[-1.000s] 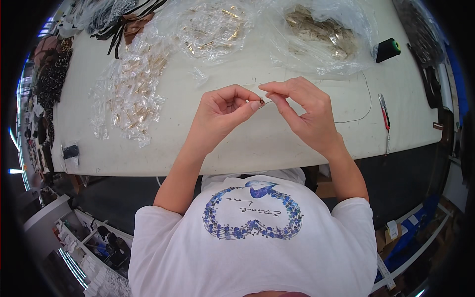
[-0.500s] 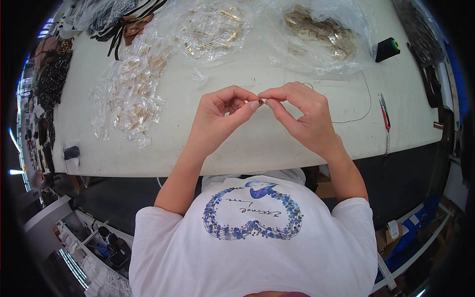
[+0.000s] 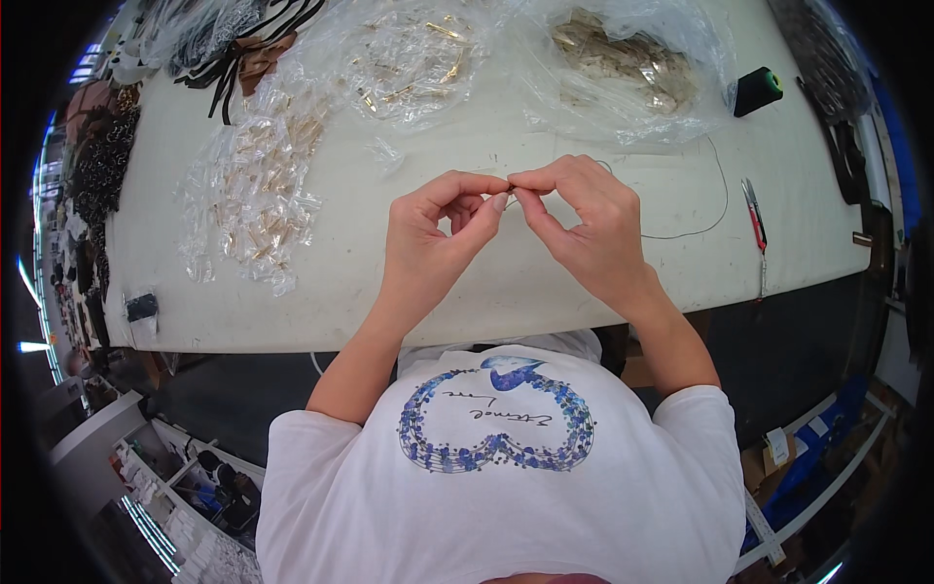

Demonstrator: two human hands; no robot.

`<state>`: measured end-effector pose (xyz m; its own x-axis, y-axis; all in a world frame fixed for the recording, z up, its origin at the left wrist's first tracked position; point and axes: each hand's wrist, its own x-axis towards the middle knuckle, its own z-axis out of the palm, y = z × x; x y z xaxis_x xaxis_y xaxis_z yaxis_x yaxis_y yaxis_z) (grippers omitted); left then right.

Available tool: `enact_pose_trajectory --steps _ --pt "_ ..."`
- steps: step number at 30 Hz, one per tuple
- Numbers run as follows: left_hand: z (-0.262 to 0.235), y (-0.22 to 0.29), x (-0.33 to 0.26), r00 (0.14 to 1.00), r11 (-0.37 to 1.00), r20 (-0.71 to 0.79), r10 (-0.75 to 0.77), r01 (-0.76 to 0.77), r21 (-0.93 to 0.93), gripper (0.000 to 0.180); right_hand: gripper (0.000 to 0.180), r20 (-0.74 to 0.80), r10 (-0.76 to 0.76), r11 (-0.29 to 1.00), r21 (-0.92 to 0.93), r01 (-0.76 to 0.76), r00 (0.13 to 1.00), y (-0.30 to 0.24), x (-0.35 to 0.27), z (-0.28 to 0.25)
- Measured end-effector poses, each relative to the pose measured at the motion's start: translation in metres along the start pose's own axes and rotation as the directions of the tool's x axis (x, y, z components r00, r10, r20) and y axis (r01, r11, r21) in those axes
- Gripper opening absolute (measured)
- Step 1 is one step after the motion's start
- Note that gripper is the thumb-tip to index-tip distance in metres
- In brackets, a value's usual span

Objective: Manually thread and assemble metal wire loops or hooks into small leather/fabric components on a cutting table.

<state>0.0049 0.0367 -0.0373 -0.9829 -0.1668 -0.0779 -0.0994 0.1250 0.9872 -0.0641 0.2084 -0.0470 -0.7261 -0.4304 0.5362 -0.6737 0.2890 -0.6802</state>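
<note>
Far off to the left of my fingers, a small black clip (image 3: 142, 307) sits near the table (image 3: 467, 302) edge. Closer in, still well to the left, lies a heap of small clear packets (image 3: 255, 200) with gold-coloured bits inside. Above that, at the far left corner, are dark straps (image 3: 255, 39).

My left hand (image 3: 428, 243) is up over the white table, thumb and forefinger pinched together at the tips, the other fingers curled loosely behind. Between the pinched tips I hold a tiny piece (image 3: 508, 185), too small to tell what it is. It sits right where both hands meet, above the middle of the table. Beyond my left fingers, farther across the table, a clear bag of gold-coloured hardware (image 3: 413, 58) lies open.

My right hand (image 3: 584, 234) meets the left one tip to tip, its thumb and forefinger nipping the same tiny piece from the other side. A thin dark thread (image 3: 702, 229) runs from behind my right fingers out to the right in a loose curve on the table. Beyond my right fingers lies a second clear bag of brownish pieces (image 3: 623, 68), and just right of it a dark spool (image 3: 757, 91) with a green end. Well to the right of my right hand, red-handled snips (image 3: 755, 216) lie flat on the table near its edge.
</note>
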Motion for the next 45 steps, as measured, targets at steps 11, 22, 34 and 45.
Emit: enact_pose_trajectory --steps 11,22,34,45 --pt "0.009 -0.002 0.005 0.967 0.956 -0.095 0.236 -0.214 0.201 0.007 0.012 -0.019 -0.055 0.995 -0.087 0.054 0.998 0.001 0.003 0.004" --pt "0.018 -0.003 0.005 0.839 0.733 -0.066 0.541 -0.431 0.526 0.016 0.015 -0.004 -0.026 0.987 -0.158 0.025 1.0 0.0 0.004 0.004" --pt "0.019 -0.006 0.004 0.826 0.727 -0.074 0.559 -0.445 0.524 0.019 0.009 0.067 0.176 0.984 -0.011 -0.176 0.982 -0.004 0.006 -0.001" --pt "0.015 -0.007 0.009 0.821 0.652 -0.004 0.571 -0.45 0.61 0.018 0.007 0.111 0.087 0.986 -0.149 -0.07 0.99 -0.001 0.006 -0.003"
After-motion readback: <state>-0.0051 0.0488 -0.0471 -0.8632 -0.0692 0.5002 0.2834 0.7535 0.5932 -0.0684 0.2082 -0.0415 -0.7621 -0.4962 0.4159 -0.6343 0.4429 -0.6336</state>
